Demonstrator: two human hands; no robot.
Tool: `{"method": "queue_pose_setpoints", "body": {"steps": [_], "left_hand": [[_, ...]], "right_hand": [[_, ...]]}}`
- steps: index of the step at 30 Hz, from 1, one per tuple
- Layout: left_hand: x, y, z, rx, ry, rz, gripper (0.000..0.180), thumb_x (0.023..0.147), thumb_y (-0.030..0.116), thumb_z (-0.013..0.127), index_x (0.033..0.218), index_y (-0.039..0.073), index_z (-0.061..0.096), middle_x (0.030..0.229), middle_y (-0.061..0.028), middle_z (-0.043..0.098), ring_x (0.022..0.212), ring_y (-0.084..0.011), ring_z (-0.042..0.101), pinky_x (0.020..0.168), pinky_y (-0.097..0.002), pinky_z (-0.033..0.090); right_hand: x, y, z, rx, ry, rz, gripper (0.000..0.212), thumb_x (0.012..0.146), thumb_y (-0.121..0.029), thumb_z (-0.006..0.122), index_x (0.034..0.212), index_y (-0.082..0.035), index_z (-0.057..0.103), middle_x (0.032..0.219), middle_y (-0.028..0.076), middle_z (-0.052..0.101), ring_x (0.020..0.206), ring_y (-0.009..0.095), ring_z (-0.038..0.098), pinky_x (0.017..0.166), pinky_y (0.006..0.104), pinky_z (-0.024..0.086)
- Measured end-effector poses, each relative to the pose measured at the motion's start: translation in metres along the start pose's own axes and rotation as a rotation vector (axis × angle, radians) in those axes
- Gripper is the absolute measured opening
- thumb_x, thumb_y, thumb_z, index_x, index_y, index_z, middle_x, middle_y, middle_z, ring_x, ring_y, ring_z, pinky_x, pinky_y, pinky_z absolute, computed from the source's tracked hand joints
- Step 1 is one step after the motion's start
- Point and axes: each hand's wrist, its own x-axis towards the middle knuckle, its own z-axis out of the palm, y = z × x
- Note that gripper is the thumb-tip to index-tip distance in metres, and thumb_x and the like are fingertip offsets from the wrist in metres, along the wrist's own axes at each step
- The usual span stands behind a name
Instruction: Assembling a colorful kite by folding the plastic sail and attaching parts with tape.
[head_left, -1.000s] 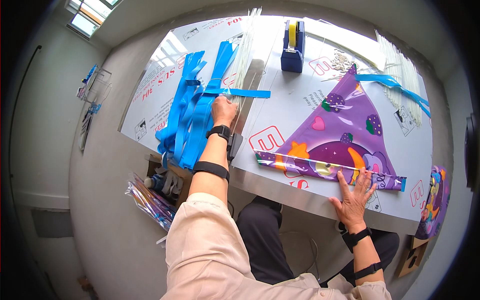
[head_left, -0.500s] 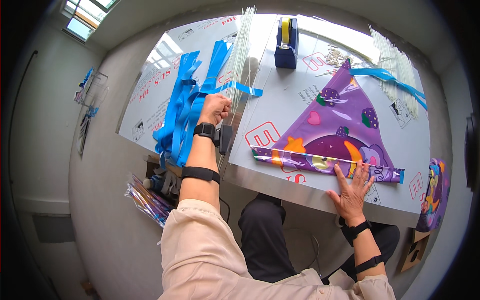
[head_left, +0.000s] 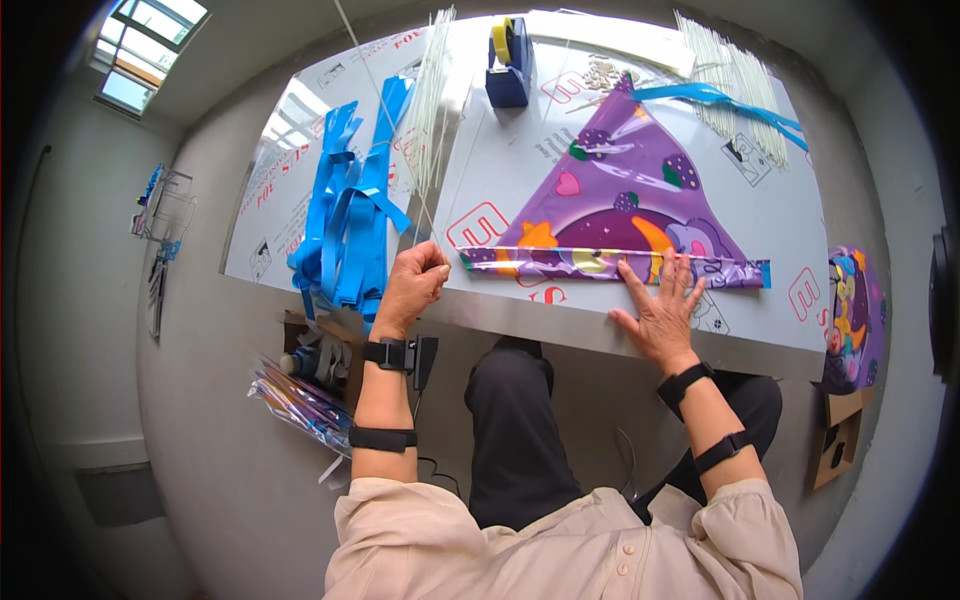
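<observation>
My left hand [head_left: 410, 287] pinches the lower end of a long thin white rod [head_left: 385, 105] at the table's front edge. The rod rises, tilted to the left, past the top of the picture. To its right lies a triangular purple plastic sheet [head_left: 650, 165] with printed fruit, a heart and a moon, its tip pointing away from me. Along the near side the sheet is folded over into a shiny strip [head_left: 530, 262]. My right hand [head_left: 662, 315] rests flat on that strip with its fingers spread. A blue ribbon [head_left: 710, 95] runs right from the tip.
Blue strips [head_left: 340, 220] lie in bunches on the left of the table, beside a bundle of white rods [head_left: 428, 110]. At the back stand a tape dispenser [head_left: 510, 85], small brown pieces [head_left: 603, 75] and more rods [head_left: 735, 90]. Purple printed plastic [head_left: 850, 320] hangs past the right edge.
My left hand has come back toward me from the rod bundle and blue strips, and a single rod now shows in it. My right hand stays on the folded strip.
</observation>
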Motion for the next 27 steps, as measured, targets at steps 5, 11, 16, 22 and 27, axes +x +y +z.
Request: {"method": "queue_pose_setpoints", "body": {"steps": [5, 11, 16, 22, 27], "left_hand": [[-0.008, -0.008, 0.036, 0.826, 0.085, 0.480, 0.006, 0.076, -0.007, 0.052, 0.080, -0.002, 0.049, 0.074, -0.0206, 0.054, 0.072, -0.0401, 0.054, 0.062, -0.0397, 0.044], [0.015, -0.014, 0.045, 1.209, 0.039, 0.556, 0.013, 0.078, -0.006, 0.051, 0.088, 0.001, 0.055, 0.083, -0.0156, 0.059, 0.082, -0.0336, 0.061, 0.072, -0.0427, 0.051], [0.034, -0.028, 0.022, 1.424, 0.046, 0.499, 0.011, 0.079, -0.003, 0.054, 0.086, 0.003, 0.058, 0.085, -0.0135, 0.059, 0.084, -0.0291, 0.062, 0.073, -0.0390, 0.053], [0.033, -0.031, 0.037, 1.380, 0.227, 0.626, 0.009, 0.074, -0.002, 0.055, 0.083, 0.000, 0.058, 0.085, -0.0138, 0.058, 0.085, -0.0289, 0.059, 0.074, -0.0371, 0.052], [0.022, -0.012, 0.123, 1.074, 0.200, 0.676, 0.039, 0.073, -0.008, 0.050, 0.112, -0.004, 0.057, 0.119, -0.0214, 0.056, 0.114, -0.0355, 0.051, 0.098, -0.0413, 0.042]], "right_hand": [[0.002, 0.000, 0.000, 0.018, 0.002, 0.008, 0.068, 0.080, -0.068, 0.052, 0.141, -0.043, 0.035, 0.153, 0.026, 0.007, 0.141, 0.045, -0.002, 0.103, 0.0694, -0.002], [-0.001, 0.003, 0.004, 0.041, 0.017, 0.012, 0.068, 0.079, -0.068, 0.053, 0.140, -0.044, 0.037, 0.153, 0.026, 0.006, 0.141, 0.045, -0.004, 0.103, 0.0697, -0.003], [0.000, -0.001, 0.002, 0.046, 0.023, 0.008, 0.069, 0.078, -0.069, 0.054, 0.140, -0.044, 0.038, 0.153, 0.026, 0.007, 0.142, 0.044, -0.003, 0.104, 0.0697, -0.002], [-0.001, 0.002, 0.000, 0.004, 0.029, 0.011, 0.068, 0.079, -0.069, 0.051, 0.141, -0.043, 0.037, 0.154, 0.023, 0.009, 0.142, 0.042, 0.000, 0.105, 0.0681, -0.001], [0.000, 0.002, 0.002, -0.014, 0.034, -0.008, 0.068, 0.080, -0.069, 0.050, 0.142, -0.043, 0.035, 0.154, 0.022, 0.009, 0.143, 0.041, -0.001, 0.105, 0.0680, -0.001]]}}
